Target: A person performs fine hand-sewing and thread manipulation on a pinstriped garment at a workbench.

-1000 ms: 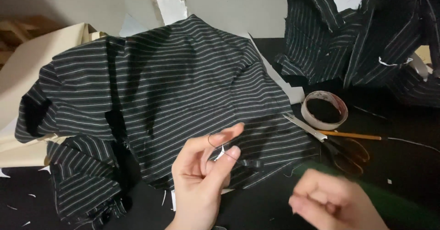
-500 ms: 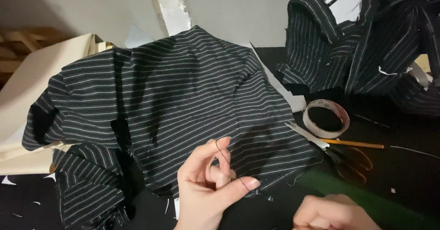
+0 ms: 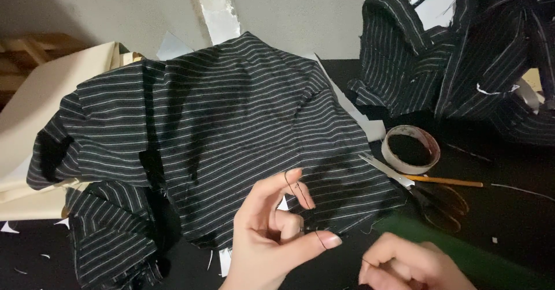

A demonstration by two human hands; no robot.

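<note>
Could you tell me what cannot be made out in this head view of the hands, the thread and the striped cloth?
- Right hand: cut off by the bottom edge; what its fingers pinch is hidden.
- Black thread: too thin to follow past the left hand; no needle can be made out.
- Scissors: dark handles blend into the black table.
- Striped cloth: folds hide its shape.

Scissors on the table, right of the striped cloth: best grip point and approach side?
Take the scissors by their dark handle loops, coming from above and the near right. The loops lie flat on the black table with bare space around them, while the blade tips point up-left against the striped cloth and tape roll.
</note>
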